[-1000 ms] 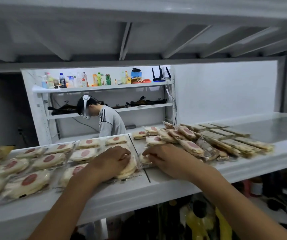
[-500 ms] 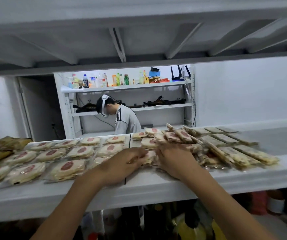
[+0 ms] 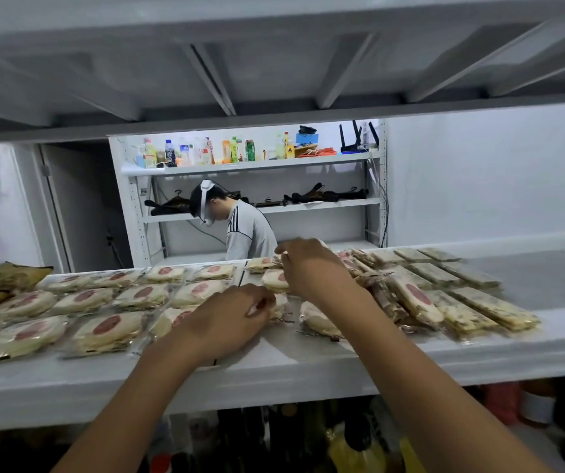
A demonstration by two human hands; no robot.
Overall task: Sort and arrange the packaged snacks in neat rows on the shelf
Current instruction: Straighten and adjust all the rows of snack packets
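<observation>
My right hand [image 3: 311,268] has gone from the front edge to the back-row packets [image 3: 260,263] on the shelf [image 3: 308,363] — whether it grips, I cannot tell. My left hand [image 3: 229,315] still pinches a front round packet [image 3: 280,310] — this gap is next.

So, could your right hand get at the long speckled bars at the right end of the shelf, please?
Probably yes: the right hand is just left of the speckled bars, which lie uncovered on the shelf.
</observation>
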